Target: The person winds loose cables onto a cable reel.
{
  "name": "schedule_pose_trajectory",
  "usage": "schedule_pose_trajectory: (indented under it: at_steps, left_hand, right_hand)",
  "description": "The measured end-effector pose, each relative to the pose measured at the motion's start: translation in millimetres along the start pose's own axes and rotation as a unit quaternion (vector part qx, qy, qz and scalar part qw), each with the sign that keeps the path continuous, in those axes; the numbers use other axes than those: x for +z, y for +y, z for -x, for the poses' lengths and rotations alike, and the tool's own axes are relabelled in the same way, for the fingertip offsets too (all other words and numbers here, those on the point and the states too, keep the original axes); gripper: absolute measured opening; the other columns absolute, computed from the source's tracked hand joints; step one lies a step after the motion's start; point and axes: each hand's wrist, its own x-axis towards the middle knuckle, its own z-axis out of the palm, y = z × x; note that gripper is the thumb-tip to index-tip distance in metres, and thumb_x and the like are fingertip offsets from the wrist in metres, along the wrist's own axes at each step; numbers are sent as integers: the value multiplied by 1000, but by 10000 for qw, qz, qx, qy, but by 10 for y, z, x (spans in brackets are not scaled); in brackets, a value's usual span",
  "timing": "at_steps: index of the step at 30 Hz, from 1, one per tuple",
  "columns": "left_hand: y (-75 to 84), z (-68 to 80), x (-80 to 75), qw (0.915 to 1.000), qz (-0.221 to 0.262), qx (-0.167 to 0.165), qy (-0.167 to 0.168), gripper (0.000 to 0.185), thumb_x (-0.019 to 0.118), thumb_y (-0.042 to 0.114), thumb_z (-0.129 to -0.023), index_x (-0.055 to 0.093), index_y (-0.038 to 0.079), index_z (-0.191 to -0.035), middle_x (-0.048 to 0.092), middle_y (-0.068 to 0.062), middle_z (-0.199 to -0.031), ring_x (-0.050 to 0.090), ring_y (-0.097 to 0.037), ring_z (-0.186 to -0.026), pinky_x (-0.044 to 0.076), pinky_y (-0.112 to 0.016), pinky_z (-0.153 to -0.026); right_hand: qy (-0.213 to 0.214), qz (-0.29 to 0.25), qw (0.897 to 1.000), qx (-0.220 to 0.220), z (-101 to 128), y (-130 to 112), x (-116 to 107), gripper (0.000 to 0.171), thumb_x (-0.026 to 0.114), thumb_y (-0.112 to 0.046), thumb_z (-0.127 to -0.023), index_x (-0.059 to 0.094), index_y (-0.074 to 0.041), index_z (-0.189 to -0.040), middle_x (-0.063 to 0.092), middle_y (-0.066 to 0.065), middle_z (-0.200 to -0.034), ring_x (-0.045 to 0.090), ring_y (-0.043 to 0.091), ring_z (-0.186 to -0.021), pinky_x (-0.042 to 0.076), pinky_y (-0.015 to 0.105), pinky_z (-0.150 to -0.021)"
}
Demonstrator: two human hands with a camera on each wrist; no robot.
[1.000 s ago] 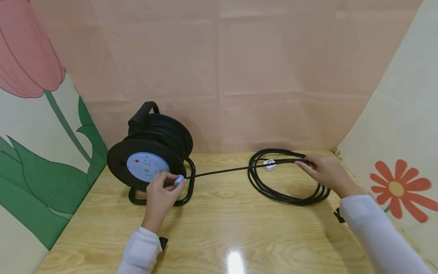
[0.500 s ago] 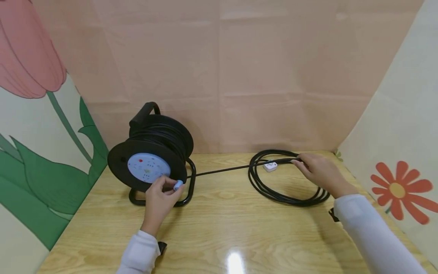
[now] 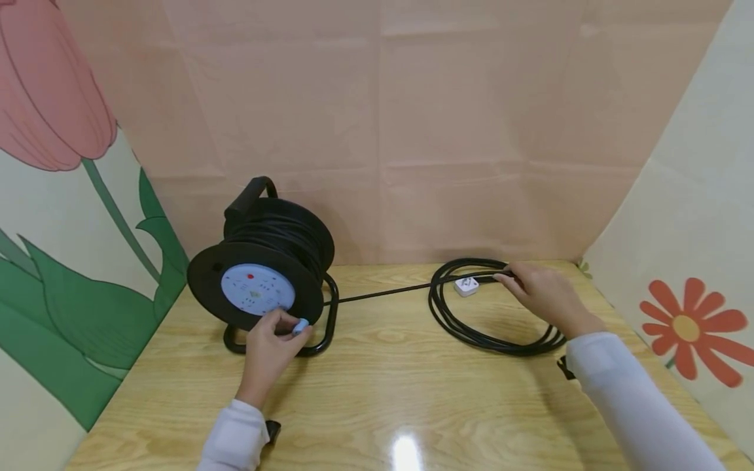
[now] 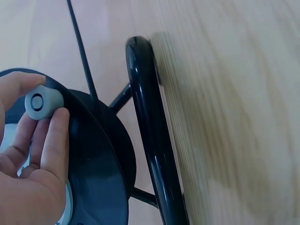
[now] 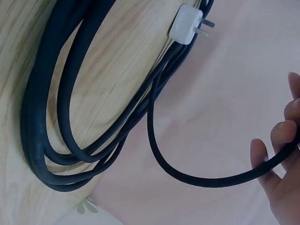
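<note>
A black cable reel point(image 3: 277, 229) with a pale blue socket panel point(image 3: 257, 289) stands on a black tube frame at the left. My left hand point(image 3: 269, 347) pinches the light blue crank knob point(image 3: 301, 326) near the lower rim of the reel; in the left wrist view the thumb and fingers hold the knob point(image 4: 44, 101) from opposite sides. From the reel a taut black cable point(image 3: 383, 292) runs right to my right hand point(image 3: 544, 294), which holds it above the coil. The loose cable coil point(image 3: 501, 343) lies on the table, a white plug point(image 3: 466, 286) inside it.
The wooden table point(image 3: 377, 392) meets a pink backdrop point(image 3: 377, 144) just behind the reel and coil. Painted walls with a tulip point(image 3: 53, 85) and a red flower point(image 3: 686, 327) rise at the sides. The reel's carrying handle point(image 3: 250, 196) stands up at the back.
The reel has turned a little, its panel rotating clockwise, and the knob in my left hand has moved down and left. My right hand has shifted slightly left with the cable.
</note>
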Motion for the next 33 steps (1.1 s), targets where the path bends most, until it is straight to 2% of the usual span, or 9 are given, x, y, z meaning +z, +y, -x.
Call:
schedule_pose_trajectory:
  at_steps: [4,11,16,20,23,26,28,33]
  left_hand:
    - [-11,4,-47,9997,-30,-250,-72,22,86,15,-80,66,10,-89,65,-3,-94,69,-15,-85,58,-24,-72]
    - [-53,-14,-110,9977,-244,-621,-141,24,86,21,-81,67,10,-91,68,-5,-93,68,-17,-83,56,-26,-71]
    - [-111,-51,-153,9939,-462,-975,-230,29,85,31,-82,68,11,-94,69,-5,-95,68,-19,-86,56,-29,-72]
    - [-165,-70,-210,9880,-766,-1309,-304,36,84,40,-81,70,11,-97,70,-3,-93,67,-17,-84,55,-29,-70]
    - [-203,-77,-271,9838,-828,-1540,-402,42,82,45,-81,72,9,-99,72,-3,-91,67,-16,-81,54,-30,-70]
    - [-241,-86,-334,9806,-494,-1816,-540,45,82,45,-82,71,6,-102,73,-4,-90,70,-19,-81,56,-32,-73]
    - [-266,-96,-362,9768,-34,-2053,-611,45,83,40,-83,69,2,-104,73,-7,-91,71,-21,-82,58,-32,-75]
    - [-324,-127,-375,9615,1035,-2476,-588,39,80,22,-87,65,-8,-107,72,-12,-90,70,-19,-81,59,-27,-74]
  right_hand:
    - [-61,-99,9999,40,-4,-17,6,23,69,-31,-96,59,-17,-82,45,-10,-62,40,10,-51,35,32,-48]
    - [0,-34,9999,-158,18,-26,77,32,69,-32,-97,49,-19,-76,38,-10,-59,36,9,-48,32,30,-48]
    - [-73,-134,9997,-209,-14,-62,121,19,66,-29,-99,60,-16,-87,51,-9,-66,44,10,-55,38,34,-52]
    - [-416,-327,9986,-30,-49,-93,133,19,62,-33,-101,66,-15,-97,59,-7,-75,50,11,-61,44,37,-58]
    - [-709,-511,9959,252,-58,-117,123,25,58,-42,-102,66,-19,-95,56,-9,-72,48,11,-60,42,35,-57]
    - [-805,-558,9945,371,-53,-139,111,27,57,-46,-101,63,-22,-89,49,-10,-66,44,11,-56,38,33,-54]
    - [-787,-552,9947,365,-43,-153,109,28,58,-46,-101,61,-23,-86,47,-10,-64,43,11,-53,37,32,-52]
    - [-773,-607,9945,361,-22,-171,118,30,57,-48,-101,57,-23,-84,45,-10,-61,40,10,-50,35,31,-51]
